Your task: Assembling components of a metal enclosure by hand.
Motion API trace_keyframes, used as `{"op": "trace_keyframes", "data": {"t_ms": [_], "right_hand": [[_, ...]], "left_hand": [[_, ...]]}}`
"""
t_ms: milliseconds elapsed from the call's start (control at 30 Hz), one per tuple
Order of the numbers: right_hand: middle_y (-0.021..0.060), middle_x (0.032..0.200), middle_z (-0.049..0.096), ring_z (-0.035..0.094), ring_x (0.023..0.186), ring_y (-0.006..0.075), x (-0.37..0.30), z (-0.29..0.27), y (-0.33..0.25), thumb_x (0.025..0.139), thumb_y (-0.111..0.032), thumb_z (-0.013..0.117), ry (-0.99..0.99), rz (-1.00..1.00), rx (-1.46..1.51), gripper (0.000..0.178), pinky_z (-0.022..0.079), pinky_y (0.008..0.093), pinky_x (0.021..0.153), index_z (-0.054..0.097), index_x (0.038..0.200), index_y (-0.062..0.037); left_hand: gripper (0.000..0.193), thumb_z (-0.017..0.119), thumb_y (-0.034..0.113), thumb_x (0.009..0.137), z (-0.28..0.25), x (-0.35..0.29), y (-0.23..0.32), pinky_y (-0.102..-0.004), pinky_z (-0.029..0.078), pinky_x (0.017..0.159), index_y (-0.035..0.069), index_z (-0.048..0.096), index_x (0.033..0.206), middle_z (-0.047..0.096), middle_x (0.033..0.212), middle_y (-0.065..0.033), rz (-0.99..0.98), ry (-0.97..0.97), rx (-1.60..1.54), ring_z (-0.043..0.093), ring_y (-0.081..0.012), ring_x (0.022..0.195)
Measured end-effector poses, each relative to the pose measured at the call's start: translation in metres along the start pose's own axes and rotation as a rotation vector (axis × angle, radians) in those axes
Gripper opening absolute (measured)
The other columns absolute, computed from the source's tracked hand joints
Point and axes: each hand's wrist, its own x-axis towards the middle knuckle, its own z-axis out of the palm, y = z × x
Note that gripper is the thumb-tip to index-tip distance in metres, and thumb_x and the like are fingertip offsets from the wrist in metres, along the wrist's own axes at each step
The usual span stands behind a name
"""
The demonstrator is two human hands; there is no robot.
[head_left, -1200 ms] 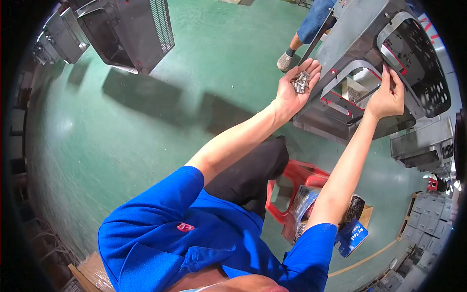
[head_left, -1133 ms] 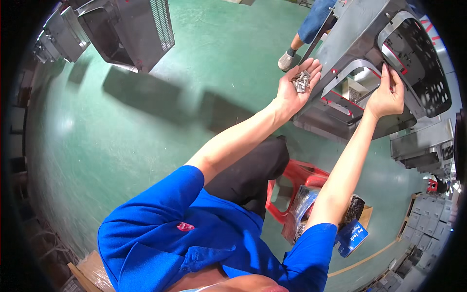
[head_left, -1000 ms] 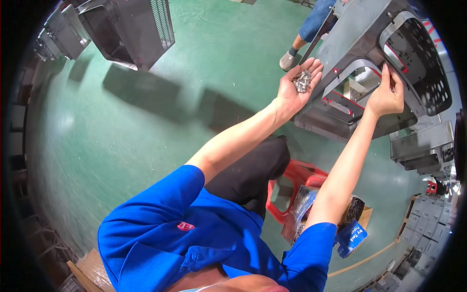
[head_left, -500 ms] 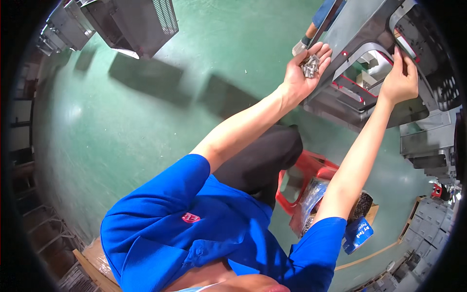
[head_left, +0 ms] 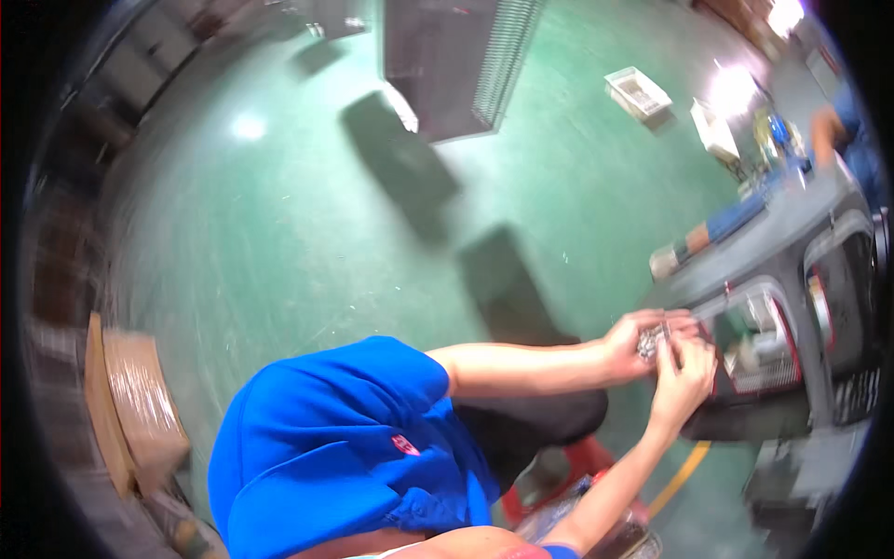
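Note:
My left hand point(head_left: 624, 351) is cupped palm up around a small pile of short silvery metal fasteners point(head_left: 650, 342), whose exact kind is too blurred to tell. Over that palm, my right hand point(head_left: 685, 377) has its fingertips bent together at the pile. What sits between those fingertips cannot be made out. Just right of both hands stands a large dark grey sheet-metal housing point(head_left: 808, 312) with big rounded window openings and red edging along them.
Another person's arm point(head_left: 826, 133) and leg point(head_left: 740, 219) show behind the housing. White bins point(head_left: 638, 93) stand on the green floor at the back right. A tall grey perforated cabinet point(head_left: 447, 65) stands far ahead. A red stool point(head_left: 585, 458) is below my right arm, and a wrapped carton point(head_left: 140, 396) is at left.
My right hand has left the housing's window opening and come to the fasteners in my left palm. The view has swung right, so the housing appears lower and farther right.

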Motion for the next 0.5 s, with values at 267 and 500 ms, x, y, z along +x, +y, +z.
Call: {"op": "trace_keyframes", "data": {"t_ms": [267, 500], "right_hand": [[0.0124, 0.085, 0.057, 0.056, 0.079, 0.0278, -0.023, -0.006, 0.005, 0.073, -0.001, 0.065, -0.113, 0.103, 0.159, 0.016, 0.044, 0.0386, 0.069, 0.061, 0.088, 0.0016], [0.0125, 0.085, 0.057, 0.056, 0.075, 0.0255, -0.028, -0.028, 0.007, 0.074, 0.001, 0.063, -0.119, 0.100, 0.280, 0.017, 0.043, 0.0362, 0.066, 0.056, 0.090, 0.0027]], "left_hand": [[0.038, 0.037, 0.015, 0.095, -0.010, -0.005, -0.023, -0.0352, 0.039, 0.103, -0.003, 0.046, 0.127, 0.052, 0.128, -0.0176, -0.120, 0.094, 0.060, 0.052, -0.0233, 0.117], [0.035, 0.037, 0.014, 0.095, 0.004, -0.002, -0.041, -0.0320, 0.048, 0.093, -0.002, 0.049, 0.123, 0.055, 0.122, -0.0160, -0.099, 0.112, 0.073, 0.055, -0.0242, 0.113]]}}
